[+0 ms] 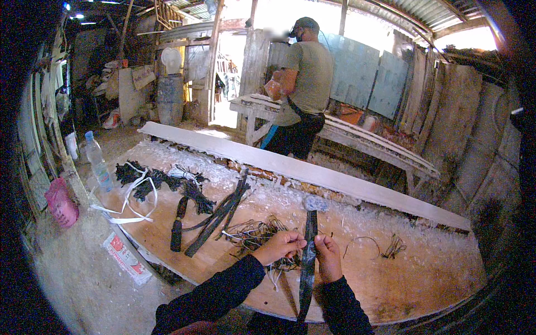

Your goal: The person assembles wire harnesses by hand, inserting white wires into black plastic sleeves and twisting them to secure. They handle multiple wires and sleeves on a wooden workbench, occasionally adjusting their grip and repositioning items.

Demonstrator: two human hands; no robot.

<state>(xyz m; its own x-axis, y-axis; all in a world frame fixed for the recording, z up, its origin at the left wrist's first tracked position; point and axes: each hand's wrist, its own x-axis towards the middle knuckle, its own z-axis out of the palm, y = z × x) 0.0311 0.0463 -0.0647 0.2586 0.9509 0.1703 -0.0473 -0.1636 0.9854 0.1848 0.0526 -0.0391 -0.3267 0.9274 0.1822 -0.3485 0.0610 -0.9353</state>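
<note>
Black strip (308, 262) is gripped at its edge by right hand (329, 258), just right of cord pile (269, 227). Pile is partly hidden by left hand (281, 247), fingers curled; whether anything's pinched can't be told.

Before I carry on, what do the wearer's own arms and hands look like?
The left hand and right hand are ungloved. The left sleeve and right sleeve are long, dark and plain-looking, reaching about to the wrists.
</note>
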